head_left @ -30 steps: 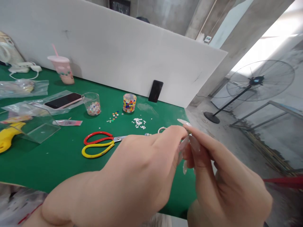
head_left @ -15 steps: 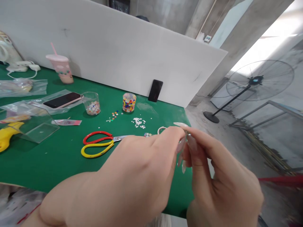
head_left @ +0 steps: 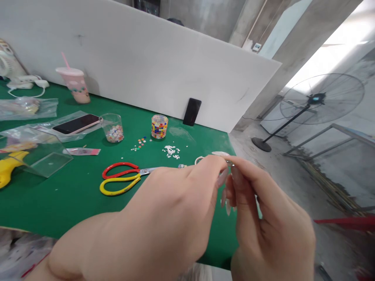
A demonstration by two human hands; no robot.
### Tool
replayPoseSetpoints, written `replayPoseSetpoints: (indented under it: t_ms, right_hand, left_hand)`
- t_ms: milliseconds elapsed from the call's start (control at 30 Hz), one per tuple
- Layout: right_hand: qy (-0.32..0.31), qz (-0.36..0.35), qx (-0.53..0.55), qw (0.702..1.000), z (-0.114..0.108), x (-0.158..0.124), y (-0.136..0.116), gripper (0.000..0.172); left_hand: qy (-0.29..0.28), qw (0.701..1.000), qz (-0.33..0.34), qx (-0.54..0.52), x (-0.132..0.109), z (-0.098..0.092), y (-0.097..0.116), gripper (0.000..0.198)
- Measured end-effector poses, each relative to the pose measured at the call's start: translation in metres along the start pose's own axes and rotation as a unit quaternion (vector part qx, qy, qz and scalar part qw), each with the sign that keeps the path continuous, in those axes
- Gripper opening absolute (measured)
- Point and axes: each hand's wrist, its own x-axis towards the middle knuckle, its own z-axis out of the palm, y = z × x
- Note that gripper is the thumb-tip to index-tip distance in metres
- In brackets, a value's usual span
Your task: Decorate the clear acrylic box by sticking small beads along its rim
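My left hand (head_left: 178,207) and my right hand (head_left: 272,218) meet fingertip to fingertip over the right end of the green table (head_left: 76,207). Both are closed in a pinch. A tiny shiny piece glints between the fingertips, too small and covered to name. Scissors (head_left: 123,175) with one red and one yellow handle lie left of my left hand, their blades partly hidden behind it. Beyond my hands are a pile of white chips (head_left: 171,151), a few coloured chips (head_left: 140,144) and a glass covered in coloured mosaic tiles (head_left: 159,127). Part of a white ring (head_left: 199,159) shows behind my fingers.
A clear cup of chips (head_left: 114,132), a phone on plastic (head_left: 76,124) and a clear acrylic stand (head_left: 48,160) occupy the left side. A pink tumbler (head_left: 74,84) stands behind. Another phone (head_left: 192,112) leans on the white partition (head_left: 152,58). A floor fan (head_left: 316,98) stands right.
My right hand has shifted slightly left, and its fingers have turned a little. My left hand stays nearly in place. The objects on the table have not moved.
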Motion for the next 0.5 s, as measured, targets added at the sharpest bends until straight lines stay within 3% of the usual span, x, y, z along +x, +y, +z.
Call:
replayPoseSetpoints:
  t_ms: [233,500]
  right_hand:
    - [-0.013,0.03,0.102,0.994,-0.004,0.001,0.003,0.042]
    - [0.013,0.11,0.244,0.964,-0.006,0.011,0.009,0.017]
  left_hand:
    - [0.008,0.996,-0.035,-0.077,-0.001,-0.002,-0.001,0.02]
    - [-0.053,0.977,-0.059,-0.199,-0.006,-0.007,-0.006,0.015]
